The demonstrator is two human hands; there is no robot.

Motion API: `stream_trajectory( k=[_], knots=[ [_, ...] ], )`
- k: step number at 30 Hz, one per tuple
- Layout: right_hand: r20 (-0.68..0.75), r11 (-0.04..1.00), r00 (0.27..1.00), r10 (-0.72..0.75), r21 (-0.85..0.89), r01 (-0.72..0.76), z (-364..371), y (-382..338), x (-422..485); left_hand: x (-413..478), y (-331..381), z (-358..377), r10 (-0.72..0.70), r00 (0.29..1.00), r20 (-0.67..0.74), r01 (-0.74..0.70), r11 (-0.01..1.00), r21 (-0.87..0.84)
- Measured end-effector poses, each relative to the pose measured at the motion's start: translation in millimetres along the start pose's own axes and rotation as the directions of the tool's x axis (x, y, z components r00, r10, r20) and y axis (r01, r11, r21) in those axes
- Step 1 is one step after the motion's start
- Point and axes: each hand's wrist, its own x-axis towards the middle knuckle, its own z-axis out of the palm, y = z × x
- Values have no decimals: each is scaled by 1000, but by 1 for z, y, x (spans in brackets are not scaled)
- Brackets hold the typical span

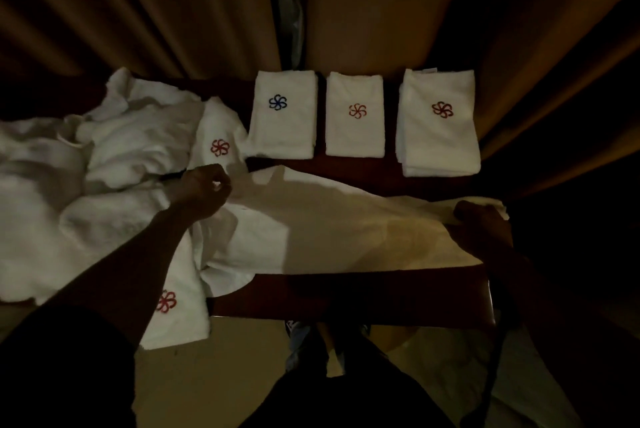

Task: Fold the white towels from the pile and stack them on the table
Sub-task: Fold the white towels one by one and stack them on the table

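white towel (329, 227) lies stretched across the dark table (346, 299); the left hand (202, 190) pinches its left end, the right hand (483, 228) grips its right end. behind the towel sit three folded stacks (355, 130), one bearing a blue pinwheel emblem (278, 102), two red. the crumpled pile (104, 150) lies left of it.

The left hand (204, 190) and its forearm are bare up to a dark short sleeve (69, 358). The right hand (481, 227) is bare too, its arm lost in shadow with a thin dark strap (491, 368) beside it. Below the near edge of the table (346, 296) show dark legwear (346, 400) and a dim, pale shoe (294, 341).
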Motion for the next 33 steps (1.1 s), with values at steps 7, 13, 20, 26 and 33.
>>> stream_trajectory(
  k=[7, 13, 20, 26, 33],
  knots=[
    [86, 997, 996, -26, -71, 32, -2, 4, -6, -22, -6, -23, 107, 994, 28, -110, 984, 138],
    [35, 995, 994, 101, -30, -100, -1, 15, -12, -39, -25, -35, 75, 970, 229, -140, 950, 279],
    [66, 985, 992, 108, -144, -97, 5, 16, -29, -54, -33, -21, -121, 865, 486, -164, 848, 503],
    [141, 959, 989, 36, -284, 5, 30, 37, -42, -75, -35, -1, -174, 857, 485, -157, 807, 569],
    [111, 955, 993, 51, -295, -16, 45, 35, -38, -74, -25, 15, -235, 886, 399, -59, 797, 601]
  ],
)
